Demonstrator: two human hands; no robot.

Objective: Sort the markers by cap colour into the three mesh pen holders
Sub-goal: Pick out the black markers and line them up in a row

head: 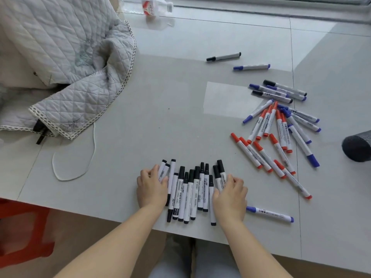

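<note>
Between left hand and right hand: black-capped markers.

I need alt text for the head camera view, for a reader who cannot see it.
Two hands, left and right, press a row of black-capped markers together from both sides on a grey table. Red and blue markers lie mixed in a loose pile to the right, near a dark mesh holder on its side.
</note>
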